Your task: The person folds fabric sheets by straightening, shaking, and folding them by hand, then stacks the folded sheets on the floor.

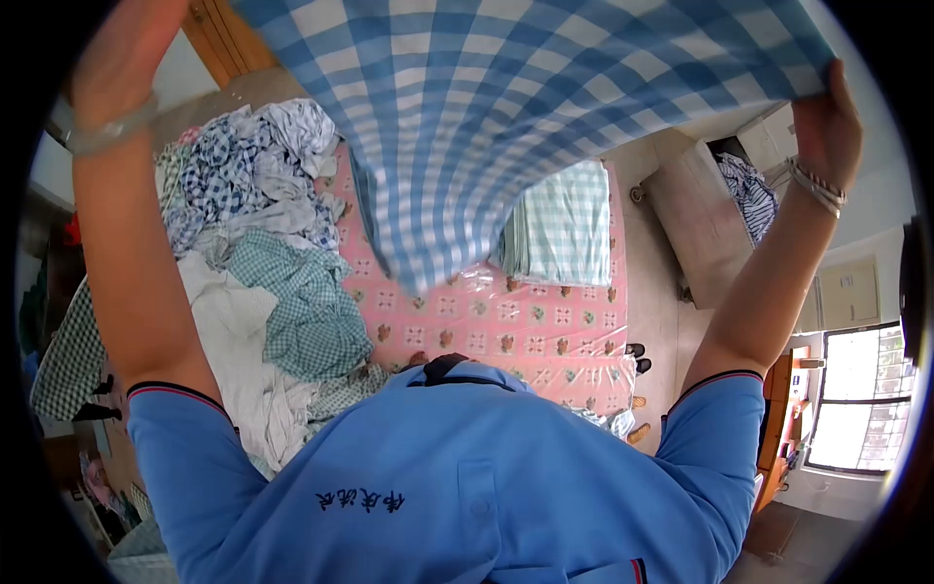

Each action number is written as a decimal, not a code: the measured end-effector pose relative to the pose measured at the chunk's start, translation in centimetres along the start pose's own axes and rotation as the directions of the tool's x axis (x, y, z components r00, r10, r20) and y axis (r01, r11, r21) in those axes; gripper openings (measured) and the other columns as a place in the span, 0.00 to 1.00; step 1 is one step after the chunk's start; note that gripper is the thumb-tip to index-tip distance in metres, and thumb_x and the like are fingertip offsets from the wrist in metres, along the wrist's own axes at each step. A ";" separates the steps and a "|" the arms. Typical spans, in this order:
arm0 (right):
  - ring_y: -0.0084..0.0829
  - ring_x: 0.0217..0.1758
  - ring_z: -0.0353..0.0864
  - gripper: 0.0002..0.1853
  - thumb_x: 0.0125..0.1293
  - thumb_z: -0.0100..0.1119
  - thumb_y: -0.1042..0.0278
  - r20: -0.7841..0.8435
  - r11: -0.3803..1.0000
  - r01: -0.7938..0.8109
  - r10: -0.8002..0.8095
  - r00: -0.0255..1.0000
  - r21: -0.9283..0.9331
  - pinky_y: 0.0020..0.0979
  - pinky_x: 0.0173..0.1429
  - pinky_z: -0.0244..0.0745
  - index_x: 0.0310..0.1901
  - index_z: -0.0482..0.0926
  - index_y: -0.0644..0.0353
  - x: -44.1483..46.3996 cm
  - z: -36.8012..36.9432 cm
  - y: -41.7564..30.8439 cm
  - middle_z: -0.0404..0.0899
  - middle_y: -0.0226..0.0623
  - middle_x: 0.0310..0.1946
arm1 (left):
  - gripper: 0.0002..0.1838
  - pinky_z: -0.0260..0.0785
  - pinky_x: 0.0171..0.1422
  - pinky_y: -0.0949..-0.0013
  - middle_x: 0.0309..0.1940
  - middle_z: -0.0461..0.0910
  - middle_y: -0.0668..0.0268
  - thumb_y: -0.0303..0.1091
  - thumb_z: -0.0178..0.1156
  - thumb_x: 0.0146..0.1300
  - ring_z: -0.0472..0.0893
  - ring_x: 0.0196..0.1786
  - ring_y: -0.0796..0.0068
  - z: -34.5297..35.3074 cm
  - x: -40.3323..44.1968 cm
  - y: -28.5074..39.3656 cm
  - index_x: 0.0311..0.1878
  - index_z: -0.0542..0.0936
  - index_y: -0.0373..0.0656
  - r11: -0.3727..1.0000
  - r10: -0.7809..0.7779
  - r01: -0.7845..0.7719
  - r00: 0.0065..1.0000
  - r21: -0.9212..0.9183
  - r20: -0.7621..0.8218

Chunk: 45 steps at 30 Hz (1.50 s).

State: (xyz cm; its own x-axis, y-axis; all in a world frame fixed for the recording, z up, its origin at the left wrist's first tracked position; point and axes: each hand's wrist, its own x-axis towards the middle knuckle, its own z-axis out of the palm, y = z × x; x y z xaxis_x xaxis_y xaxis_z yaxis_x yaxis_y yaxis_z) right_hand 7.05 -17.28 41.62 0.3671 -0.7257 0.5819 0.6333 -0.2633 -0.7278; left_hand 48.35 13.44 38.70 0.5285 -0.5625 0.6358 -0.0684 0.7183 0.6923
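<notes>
A blue-and-white checked cloth [467, 107] hangs spread in the air across the upper part of the view, its lower part sagging to a point over the table. My right hand [829, 127], at the upper right, is closed on one corner of it. At the upper left is my left hand [126, 58], raised near the cloth's other side; its fingers run out of the frame, so their hold is hidden. Below the cloth lies a folded stack of pale green checked cloth [564, 229] on a pink patterned table cover [486, 326].
Crumpled checked and white cloths [243, 170] are heaped on the left, with a green checked cloth [302, 302] among them. A cart [696, 219] with striped fabric stands at the right, beyond shoes [637, 358] on the floor. A window [861, 399] is at the far right.
</notes>
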 end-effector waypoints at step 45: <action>0.42 0.45 0.75 0.31 0.61 0.49 0.67 -0.359 0.509 -0.861 0.801 0.478 -0.009 0.37 0.45 0.71 0.63 0.47 0.50 -1.6 -14.5 57.8 0.62 0.44 0.56 | 0.24 0.57 0.60 0.65 0.58 0.60 0.58 0.27 0.49 0.59 0.63 0.59 0.62 -18.7 -5.8 -53.0 0.59 0.59 0.38 0.675 -0.705 0.704 0.525 -0.222 -0.477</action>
State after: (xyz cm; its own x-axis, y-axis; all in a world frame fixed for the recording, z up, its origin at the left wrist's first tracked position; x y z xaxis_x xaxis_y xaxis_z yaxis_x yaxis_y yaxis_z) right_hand 33.21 -40.55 -6.63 0.4385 -0.7863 -0.4352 0.0002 0.4843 -0.8749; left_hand 64.72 -13.73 -8.09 0.7296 -0.6062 -0.3166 0.5134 0.1795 0.8392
